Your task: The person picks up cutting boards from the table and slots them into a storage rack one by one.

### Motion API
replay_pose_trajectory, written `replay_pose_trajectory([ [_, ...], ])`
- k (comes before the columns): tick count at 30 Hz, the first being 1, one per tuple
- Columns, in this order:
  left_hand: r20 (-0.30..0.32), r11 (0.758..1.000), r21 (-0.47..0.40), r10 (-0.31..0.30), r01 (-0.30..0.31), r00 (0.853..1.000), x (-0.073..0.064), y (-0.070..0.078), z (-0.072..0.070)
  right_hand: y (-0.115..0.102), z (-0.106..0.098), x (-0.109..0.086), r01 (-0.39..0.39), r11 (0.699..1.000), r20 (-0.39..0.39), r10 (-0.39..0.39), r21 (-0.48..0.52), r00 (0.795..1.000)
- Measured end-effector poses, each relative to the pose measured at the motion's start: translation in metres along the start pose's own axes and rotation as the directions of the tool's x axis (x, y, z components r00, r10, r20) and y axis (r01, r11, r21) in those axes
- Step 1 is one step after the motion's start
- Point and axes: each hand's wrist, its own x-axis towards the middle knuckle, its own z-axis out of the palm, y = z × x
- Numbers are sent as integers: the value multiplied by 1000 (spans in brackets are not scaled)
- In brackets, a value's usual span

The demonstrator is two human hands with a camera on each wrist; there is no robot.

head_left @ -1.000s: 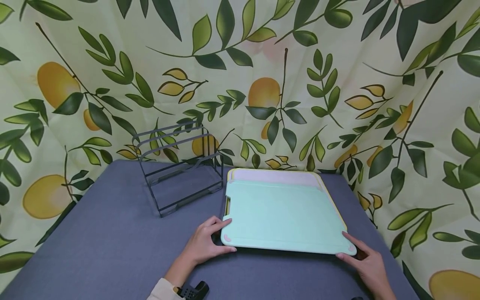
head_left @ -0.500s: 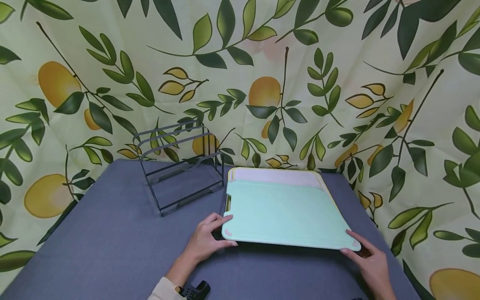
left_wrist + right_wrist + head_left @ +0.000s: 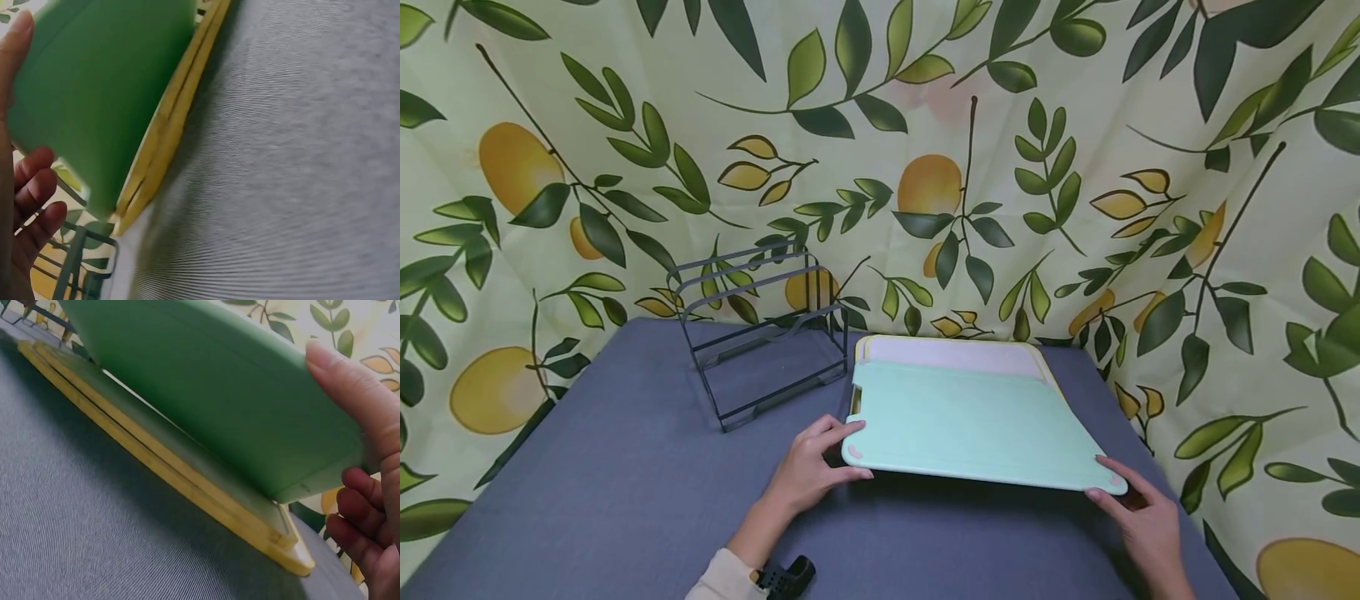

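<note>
A mint-green cutting board (image 3: 970, 425) is tilted up, its near edge raised off the stack below. My left hand (image 3: 808, 467) grips its near left corner, thumb beneath and fingers on top. At the near right corner my right hand (image 3: 1146, 525) pinches it the same way. Under it lies a pale lilac board with a yellow rim (image 3: 955, 352), mostly hidden in the head view. Both wrist views show the gap: the raised board's underside (image 3: 94, 87) stands apart from two stacked yellow edges (image 3: 169, 469) on the cloth.
A black wire rack (image 3: 760, 342) stands upright on the blue-grey tablecloth (image 3: 625, 483), left of the boards. Behind and to the sides hangs a curtain (image 3: 865, 142) printed with leaves and fruit. A black strap device (image 3: 786, 577) is on the left wrist.
Both hands have raised the mint-green cutting board's near edge higher. Its near right corner has swung a little to the right. The lower boards and the rack have stayed put.
</note>
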Motion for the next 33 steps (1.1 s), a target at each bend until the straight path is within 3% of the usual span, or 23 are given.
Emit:
replay_pose_trajectory([
  [5,-11,1000,-1,-24,24,1000,7,2,-4,-7,-1,3,-6,1000,-16,5,-17,1000],
  [14,-55,1000,4,-3,3,998,20,10,-11,-21,-6,15,57,997,-39,-55,51,998],
  [19,-53,1000,-10,-17,16,998,29,15,-15,-29,-10,19,50,992,-53,-44,119,998],
  [26,-69,998,-36,-53,50,996,40,26,-21,-42,-17,27,18,1000,-38,-18,5,999],
  [33,-65,992,-94,-86,80,994,49,32,-27,-56,-23,31,-37,999,-25,36,-23,999],
])
